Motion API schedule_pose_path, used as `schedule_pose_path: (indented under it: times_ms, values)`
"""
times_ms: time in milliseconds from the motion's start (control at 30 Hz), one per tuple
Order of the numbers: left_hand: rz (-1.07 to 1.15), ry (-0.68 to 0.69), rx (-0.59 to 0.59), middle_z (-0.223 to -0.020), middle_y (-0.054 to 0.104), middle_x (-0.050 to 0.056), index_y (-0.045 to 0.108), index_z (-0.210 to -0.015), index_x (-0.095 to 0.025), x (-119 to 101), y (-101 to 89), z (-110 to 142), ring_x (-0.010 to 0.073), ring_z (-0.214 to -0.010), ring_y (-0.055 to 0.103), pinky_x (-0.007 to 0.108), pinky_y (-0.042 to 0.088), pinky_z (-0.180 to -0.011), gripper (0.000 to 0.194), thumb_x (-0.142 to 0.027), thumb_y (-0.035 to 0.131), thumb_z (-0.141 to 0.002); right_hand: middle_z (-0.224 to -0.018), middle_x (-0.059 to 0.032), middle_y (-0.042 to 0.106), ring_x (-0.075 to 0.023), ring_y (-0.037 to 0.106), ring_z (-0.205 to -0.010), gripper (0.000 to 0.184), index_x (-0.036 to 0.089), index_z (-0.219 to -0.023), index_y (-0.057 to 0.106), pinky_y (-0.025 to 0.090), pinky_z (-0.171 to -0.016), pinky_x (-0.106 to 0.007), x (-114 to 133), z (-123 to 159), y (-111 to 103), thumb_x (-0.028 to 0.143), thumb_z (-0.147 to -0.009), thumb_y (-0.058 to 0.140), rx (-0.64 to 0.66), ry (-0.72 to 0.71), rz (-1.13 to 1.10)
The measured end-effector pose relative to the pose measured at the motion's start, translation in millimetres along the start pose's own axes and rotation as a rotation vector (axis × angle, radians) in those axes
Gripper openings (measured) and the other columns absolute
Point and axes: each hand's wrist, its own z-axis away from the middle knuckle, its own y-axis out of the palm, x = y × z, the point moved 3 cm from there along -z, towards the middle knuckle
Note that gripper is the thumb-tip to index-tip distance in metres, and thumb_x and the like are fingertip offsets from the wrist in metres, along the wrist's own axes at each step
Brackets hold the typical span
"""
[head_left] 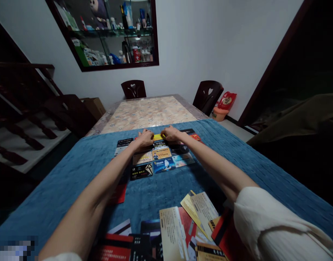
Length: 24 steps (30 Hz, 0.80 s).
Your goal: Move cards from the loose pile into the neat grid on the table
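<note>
Both arms reach forward over the blue cloth (74, 166) to the far side of a block of plastic cards laid in rows. My left hand (146, 138) and my right hand (170, 133) have their fingers closed at the two ends of a yellow card (157, 137) in the top row. Nearer me in the block are an orange VIP card (161, 153), a blue card (164, 165) and a black VIP card (141, 172). Part of the block is hidden under my hands and forearms.
Close to me lies a loose heap of cards, among them a gold card (173, 232) and a red card (114, 246). Another red card (119, 194) lies beside my left forearm. Beyond the cloth are the patterned tabletop (147, 110) and two chairs (208, 96).
</note>
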Motion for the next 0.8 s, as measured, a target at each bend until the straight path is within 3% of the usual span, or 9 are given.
schedule_pose_path:
  times_ms: [367,500,633,800]
  values:
    - [-0.034,0.014,0.029,-0.115,0.067,0.014,0.070,-0.093,-0.019,-7.5,-4.9,1.2,0.0348,-0.124,0.041,0.053,0.039,-0.097,0.024,-0.017,0.055,-0.075,-0.129,-0.0077,0.064,-0.0320,0.050,-0.121,0.044,0.028,-0.119,0.068,0.045,-0.089,-0.038,3.5,1.5,-2.2,0.020,-0.077,0.059,0.011,0.002,0.005]
    - [-0.026,0.024,0.005,-0.122,0.062,0.014,0.069,-0.100,-0.018,-10.1,-6.6,5.5,0.0340,-0.126,0.039,0.052,0.039,-0.097,0.031,-0.015,0.050,-0.075,-0.131,-0.0093,0.061,-0.0334,0.048,-0.121,0.049,0.028,-0.127,0.063,0.044,-0.089,-0.041,1.8,3.6,-3.1,0.021,-0.078,0.058,-0.006,0.006,0.009]
    - [-0.014,0.052,-0.051,-0.132,0.056,0.016,0.065,-0.115,-0.016,-15.2,-9.9,14.5,0.0330,-0.131,0.035,0.051,0.035,-0.098,0.044,-0.011,0.046,-0.076,-0.134,-0.0103,0.059,-0.0334,0.046,-0.123,0.050,0.027,-0.133,0.058,0.041,-0.090,-0.042,-0.6,13.5,-6.9,0.022,-0.084,0.053,-0.057,0.010,0.013]
    - [-0.016,0.124,-0.107,-0.135,0.056,0.012,0.062,-0.120,-0.019,-31.5,-15.1,35.5,0.0312,-0.135,0.031,0.051,0.031,-0.102,0.050,-0.008,0.047,-0.074,-0.128,-0.0114,0.060,-0.0329,0.044,-0.121,0.045,0.026,-0.129,0.061,0.038,-0.089,-0.040,2.1,38.1,-14.0,0.025,-0.086,0.054,-0.106,-0.009,0.017]
